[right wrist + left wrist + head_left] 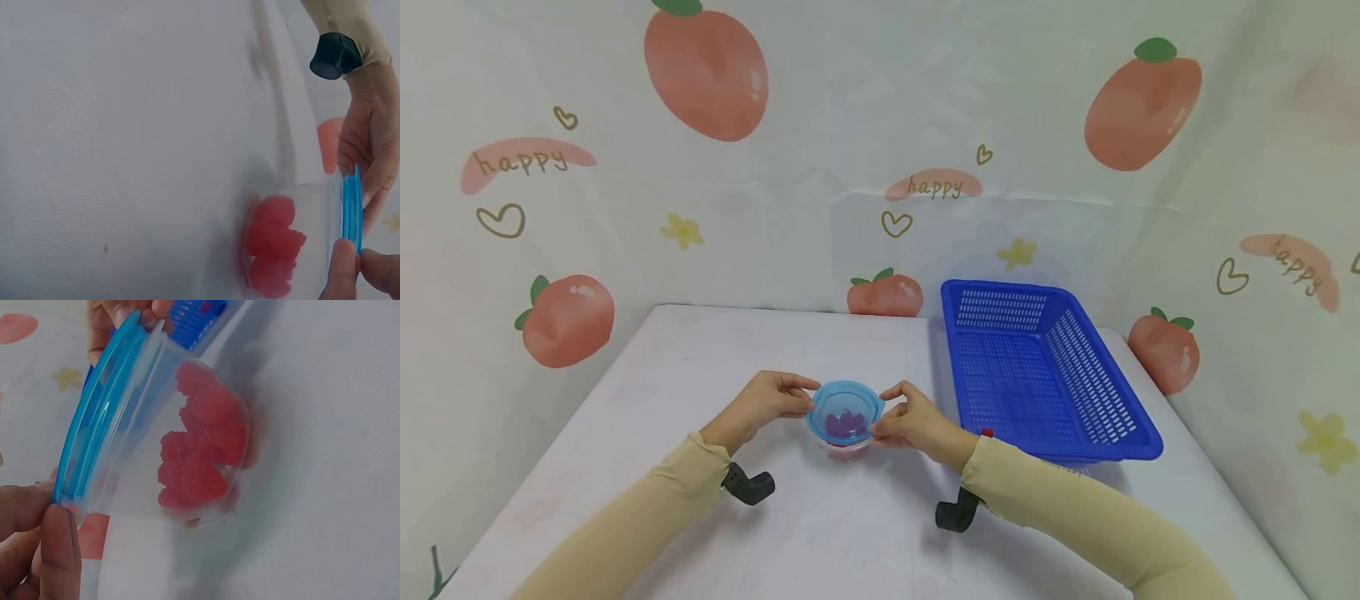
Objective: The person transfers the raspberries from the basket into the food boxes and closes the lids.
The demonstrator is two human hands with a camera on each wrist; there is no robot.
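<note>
A clear round tub (pixel 134 475) with a blue lid (pixel 848 387) over its mouth sits on the white table in front of me. Through its wall show several red raspberries (pixel 203 440), piled at the bottom. My left hand (pixel 766 402) pinches the rim on the left, thumb and fingers at the lid's edge. On the opposite side, my right hand (pixel 919 423) pinches the lid's tab and rim between thumb and finger. In the left wrist view, a narrow gap separates the lid's tab from the tub's tab; whether the lid is fully seated I cannot tell.
A blue perforated basket (pixel 1018 392) stands to the right, behind my right forearm. A small red thing (pixel 987 432) shows at its near edge, partly behind the sleeve. The white table (pixel 715 342) meets a fruit-printed cloth backdrop (pixel 820 108). Each wrist carries a black camera (pixel 749 485).
</note>
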